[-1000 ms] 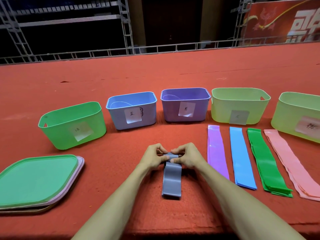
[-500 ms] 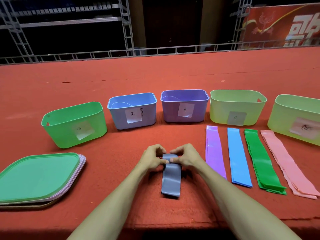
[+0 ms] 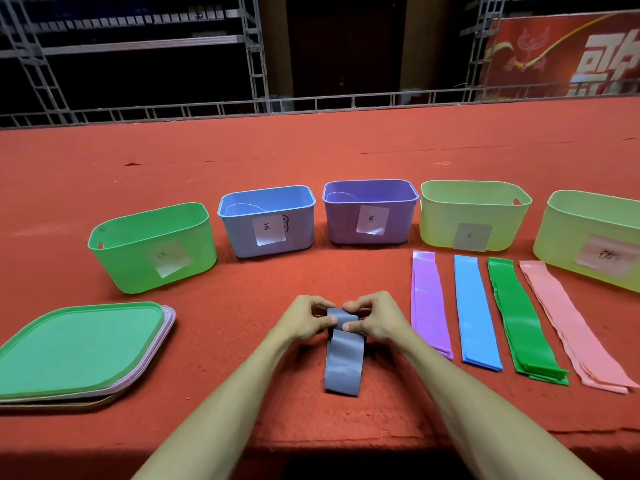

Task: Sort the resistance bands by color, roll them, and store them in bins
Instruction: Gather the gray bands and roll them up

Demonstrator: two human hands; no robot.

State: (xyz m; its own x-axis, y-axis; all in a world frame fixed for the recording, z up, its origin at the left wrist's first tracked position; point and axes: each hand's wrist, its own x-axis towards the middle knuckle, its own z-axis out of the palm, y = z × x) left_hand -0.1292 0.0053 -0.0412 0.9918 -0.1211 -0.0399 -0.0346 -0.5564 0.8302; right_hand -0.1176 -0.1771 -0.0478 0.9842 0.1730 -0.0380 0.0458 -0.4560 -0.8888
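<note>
A grey resistance band [image 3: 344, 363] lies lengthwise on the red table in front of me, its far end curled into a small roll. My left hand [image 3: 304, 318] and my right hand [image 3: 375, 318] pinch that rolled end from either side with thumbs and fingertips. To the right lie flat stacks of purple bands [image 3: 429, 303], blue bands [image 3: 476, 311], green bands [image 3: 523, 318] and pink bands [image 3: 571, 323]. Behind stand labelled bins: green bin [image 3: 152, 247], blue bin [image 3: 266, 220], purple bin [image 3: 370, 211], pale green bin [image 3: 474, 214] and another pale green bin [image 3: 592, 237] at the far right.
A stack of bin lids [image 3: 76, 348], green on top, lies at the near left. The table's front edge [image 3: 311, 448] runs just below my forearms. Metal railings and scaffolding stand beyond the far edge.
The roll at the band's far end has grown slightly and the loose tail has shortened. Both hands stay in place on it; the camera shifted a little.
</note>
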